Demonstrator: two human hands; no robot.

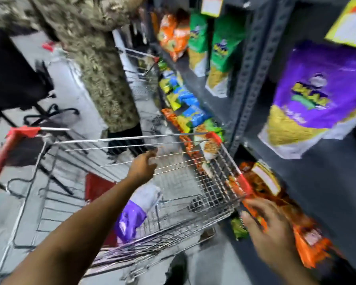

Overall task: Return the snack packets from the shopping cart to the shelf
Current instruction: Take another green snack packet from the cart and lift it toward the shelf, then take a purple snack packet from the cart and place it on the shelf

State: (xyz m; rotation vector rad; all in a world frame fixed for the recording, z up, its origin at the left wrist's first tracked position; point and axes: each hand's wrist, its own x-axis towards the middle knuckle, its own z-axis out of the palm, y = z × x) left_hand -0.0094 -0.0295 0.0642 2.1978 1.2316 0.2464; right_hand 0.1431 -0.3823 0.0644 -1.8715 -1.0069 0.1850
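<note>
Right hand (269,229) gripping orange packet (308,249), fingers spread round it.
Push flat onto low shelf (327,192), clear of cart (132,139); left hand (144,167) loosely bent, empty.

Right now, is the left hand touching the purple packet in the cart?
Apart. The head view shows the left hand beyond the purple packet, with cart mesh visible between them.

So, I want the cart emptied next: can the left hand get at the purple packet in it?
Probably yes. The left hand hangs, seemingly empty, over the open-topped cart, and the purple packet lies uncovered below its forearm. The hand would need to draw back and down.
</note>
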